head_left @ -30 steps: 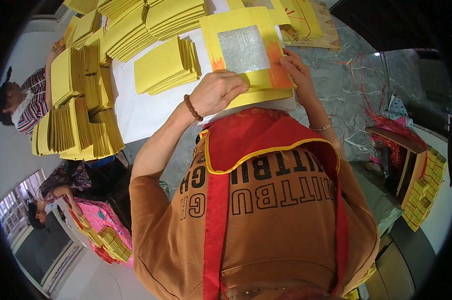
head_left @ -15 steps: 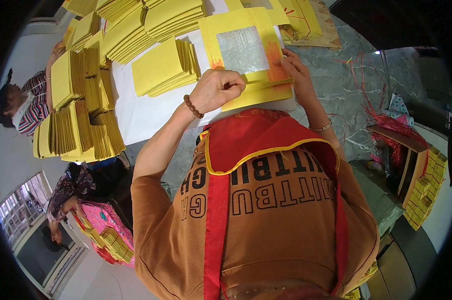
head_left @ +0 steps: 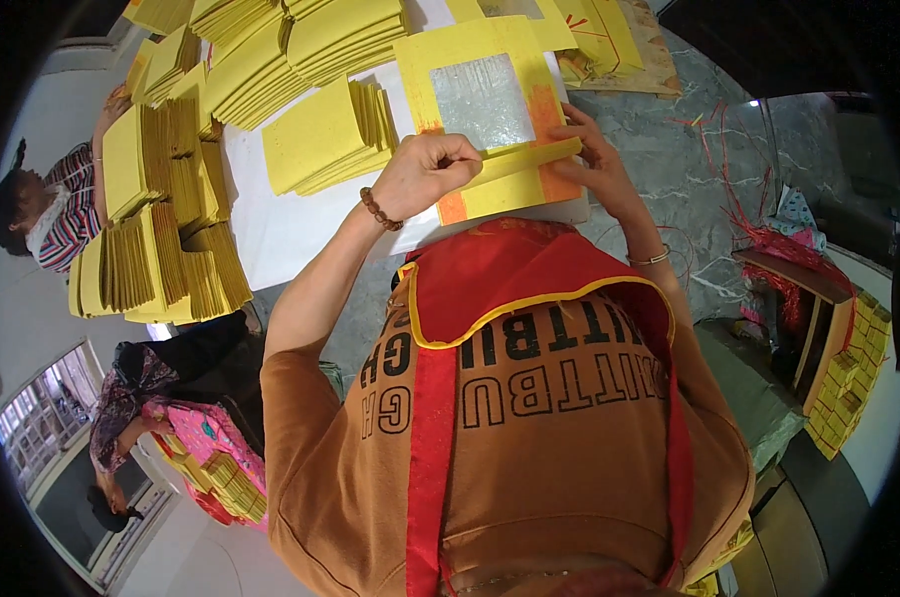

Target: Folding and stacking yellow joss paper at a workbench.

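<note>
A yellow paper sheet [head_left: 417, 75] with a silvery square panel [head_left: 480, 99] and orange patches lies in front of me on the white table. Its near part is turned into a narrow folded strip [head_left: 524, 157] running crosswise. My left hand [head_left: 435, 169], with a beaded bracelet at the wrist, is closed on the left end of that strip, fingers curled and thumb pressed in. At the strip's right end, my right hand [head_left: 594, 164] has its fingers above and its thumb below, gripping the paper. What lies under my left fingers is hidden.
A small stack of folded yellow paper [head_left: 315, 139] sits to the left, with several larger stacks [head_left: 241, 70] beyond. More bundles [head_left: 136, 159] line the table's left edge, near another person [head_left: 67, 189]. Red strings [head_left: 768, 244] hang over a wooden stand at the right.
The folded strip has been turned up and away from me, baring yellow paper and orange patches on its near side. My right hand has shifted slightly and closed around the strip's end.
</note>
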The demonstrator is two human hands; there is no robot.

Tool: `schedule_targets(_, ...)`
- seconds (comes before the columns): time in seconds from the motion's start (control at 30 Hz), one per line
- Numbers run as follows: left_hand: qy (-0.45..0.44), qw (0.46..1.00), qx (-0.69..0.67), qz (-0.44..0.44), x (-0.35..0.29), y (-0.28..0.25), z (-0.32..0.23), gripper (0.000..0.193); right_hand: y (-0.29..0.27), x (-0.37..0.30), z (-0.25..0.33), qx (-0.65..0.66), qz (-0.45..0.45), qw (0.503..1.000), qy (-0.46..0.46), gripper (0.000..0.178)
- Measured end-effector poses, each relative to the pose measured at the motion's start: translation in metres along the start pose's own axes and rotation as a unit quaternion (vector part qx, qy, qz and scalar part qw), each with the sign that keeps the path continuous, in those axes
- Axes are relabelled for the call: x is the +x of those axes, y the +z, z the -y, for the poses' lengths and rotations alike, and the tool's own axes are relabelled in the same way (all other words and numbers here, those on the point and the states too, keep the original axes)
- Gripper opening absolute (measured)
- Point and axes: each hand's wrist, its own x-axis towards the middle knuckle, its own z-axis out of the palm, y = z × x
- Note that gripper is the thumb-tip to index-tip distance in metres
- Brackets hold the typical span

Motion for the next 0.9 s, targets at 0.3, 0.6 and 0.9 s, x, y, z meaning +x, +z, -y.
schedule_targets(0.3,0.212,0.944,0.253,-0.024,-0.018,-0.025,-0.009,0.041,0.008,0.009,-0.007,0.124,-0.082,0.985,0.083,0.023)
schedule_targets(0.6,0.276,0.856,0.425,-0.101,-0.028,-0.017,0.008,0.040,0.008,0.006,0.031,-0.332,-0.102,0.924,-0.163,0.030)
schedule_targets(0.9,0.246,0.910,0.300,-0.146,-0.043,0.001,0.007,0.018,0.006,-0.003,0.046,-0.336,0.047,0.930,-0.143,0.019)
